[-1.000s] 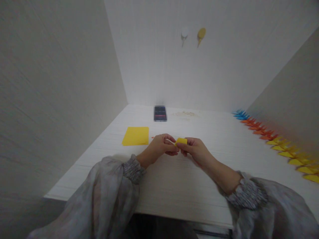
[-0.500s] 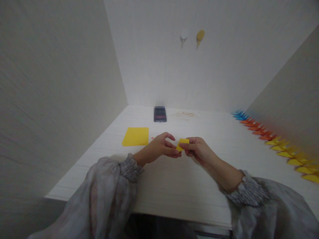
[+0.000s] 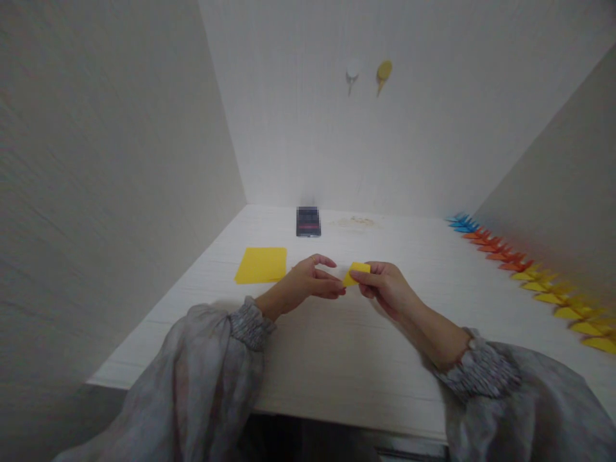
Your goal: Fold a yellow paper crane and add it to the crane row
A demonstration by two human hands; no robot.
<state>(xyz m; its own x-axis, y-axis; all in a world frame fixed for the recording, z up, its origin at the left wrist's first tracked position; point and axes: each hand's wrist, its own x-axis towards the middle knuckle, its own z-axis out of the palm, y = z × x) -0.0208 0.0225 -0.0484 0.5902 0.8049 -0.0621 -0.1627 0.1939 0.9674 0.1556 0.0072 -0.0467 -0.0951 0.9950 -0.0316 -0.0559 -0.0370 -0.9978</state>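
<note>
A small folded piece of yellow paper (image 3: pixel 358 268) is pinched between the thumb and fingers of my right hand (image 3: pixel 385 283), above the middle of the table. My left hand (image 3: pixel 312 280) is just left of it with thumb and fingers apart. Its fingertips come close to the folded paper's lower left corner; whether they touch it I cannot tell. Left of my left hand lies a stack of square yellow paper (image 3: pixel 261 264), flat on the white table (image 3: pixel 346 359).
A dark, blurred-out device (image 3: pixel 308 222) lies near the back wall. Along the right side runs a row of folded paper figures, blue (image 3: pixel 464 223), orange-red (image 3: pixel 500 250) and yellow (image 3: pixel 568 301). A white hook (image 3: pixel 353 69) and a yellow hook (image 3: pixel 384 70) are on the wall.
The folded paper has moved slightly up and to the right with my right hand. My left hand has shifted a little up and left, its fingers drawing back from the paper.
</note>
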